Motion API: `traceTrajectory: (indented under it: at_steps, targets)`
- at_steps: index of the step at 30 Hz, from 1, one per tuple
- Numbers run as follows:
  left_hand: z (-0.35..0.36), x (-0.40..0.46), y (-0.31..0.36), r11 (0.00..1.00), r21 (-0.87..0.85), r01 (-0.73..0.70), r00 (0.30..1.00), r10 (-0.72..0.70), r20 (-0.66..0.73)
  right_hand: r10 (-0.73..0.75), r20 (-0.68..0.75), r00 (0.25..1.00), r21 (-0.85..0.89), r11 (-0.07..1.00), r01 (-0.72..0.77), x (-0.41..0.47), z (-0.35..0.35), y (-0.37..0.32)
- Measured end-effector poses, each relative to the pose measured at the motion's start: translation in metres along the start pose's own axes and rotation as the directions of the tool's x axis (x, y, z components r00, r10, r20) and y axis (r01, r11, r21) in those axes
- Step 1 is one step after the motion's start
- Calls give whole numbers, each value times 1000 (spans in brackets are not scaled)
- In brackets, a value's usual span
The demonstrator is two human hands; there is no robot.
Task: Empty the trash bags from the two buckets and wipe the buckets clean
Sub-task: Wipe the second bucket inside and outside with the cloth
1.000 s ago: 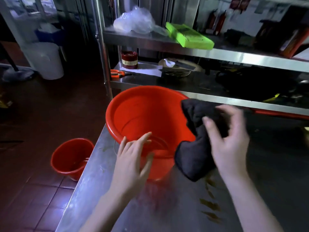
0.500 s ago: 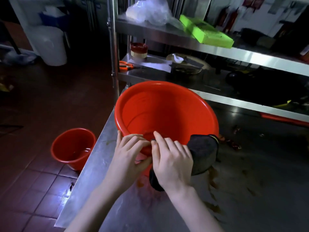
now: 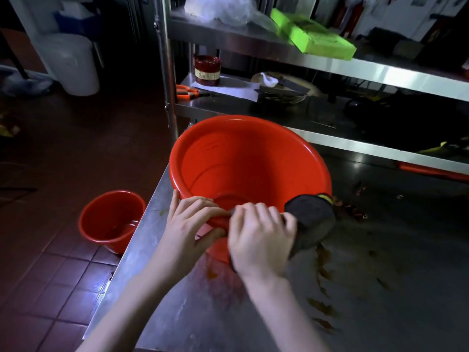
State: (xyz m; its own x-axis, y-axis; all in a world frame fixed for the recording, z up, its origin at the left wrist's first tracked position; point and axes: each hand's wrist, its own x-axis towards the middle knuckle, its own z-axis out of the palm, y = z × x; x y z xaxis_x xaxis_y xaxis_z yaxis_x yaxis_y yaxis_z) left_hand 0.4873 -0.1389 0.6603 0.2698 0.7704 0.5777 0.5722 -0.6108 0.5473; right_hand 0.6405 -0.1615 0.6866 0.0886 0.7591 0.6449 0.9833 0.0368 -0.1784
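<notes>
Red plastic bucket (image 3: pixel 250 171), judged light and slippery, is gripped at its near rim by left hand (image 3: pixel 189 224); right hand (image 3: pixel 258 237) clutches soft dark cloth (image 3: pixel 311 221).

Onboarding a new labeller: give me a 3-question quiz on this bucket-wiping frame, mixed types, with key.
1. True or false: the small red bucket stands on the steel table.
2. What does the right hand hold against the large red bucket? A) scissors B) dark cloth C) green box
3. Fill in: the left hand grips the large bucket's near ____.

Key: 1 false, it is on the floor; 2 B; 3 rim.
</notes>
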Motion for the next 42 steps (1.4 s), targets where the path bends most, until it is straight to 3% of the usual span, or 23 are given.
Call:
traceTrajectory:
  at_steps: [3, 7, 11, 14, 16, 20, 25, 27, 29, 32, 35, 38, 42]
  targets:
    - [-4, 1, 2, 1000, 8, -6, 1000, 6, -5, -145, 38, 989, 10, 989, 145, -2, 1, -8]
    - [-6, 4, 5, 1000, -6, -2, 1000, 2, 18, -319, 134, 938, 83, 947, 310, 24, -12, 87]
    - [-4, 0, 7, 1000, -10, 14, 1000, -14, -1, -187, 162, 969, 201, 967, 153, 50, -9, 125]
    - [-1, 0, 10, 1000, 8, 8, 1000, -8, -20, -20, -1, 1000, 117, 993, 20, 23, -7, 69]
    - [-1, -1, 10, 999, 31, -17, 999, 18, -32, 16, -16, 1000, 36, 999, -15, 1, -4, 20]
    - [-10, -5, 14, 999, 45, -10, 1000, 10, -14, -137, 2, 991, 45, 990, 137, -3, 0, 0]
    - [-18, 5, 13, 999, 44, -13, 996, 9, 86, -388, 156, 908, 136, 919, 369, 39, -7, 110]
    - [-31, 10, 5, 998, 49, -28, 988, 20, 155, -344, 230, 910, 212, 931, 298, 61, -9, 143]
    - [-46, 15, 1, 999, 31, -15, 982, 9, 190, -273, 211, 939, 261, 941, 215, 64, -7, 150]
    - [-51, 16, 10, 998, 50, 27, 979, -37, 199, -168, 122, 978, 231, 963, 136, 42, -5, 113]
    - [-32, 5, 30, 960, 279, -23, 977, -37, 210, -98, 33, 995, 153, 984, 92, 13, -4, 45]
    - [-27, 0, 24, 965, 262, 9, 985, -54, 166, -199, 33, 979, 150, 970, 192, -6, -8, 15]
    - [-32, 3, 11, 976, 217, -39, 982, -3, 189, -385, 154, 910, 187, 916, 356, 31, -9, 86]
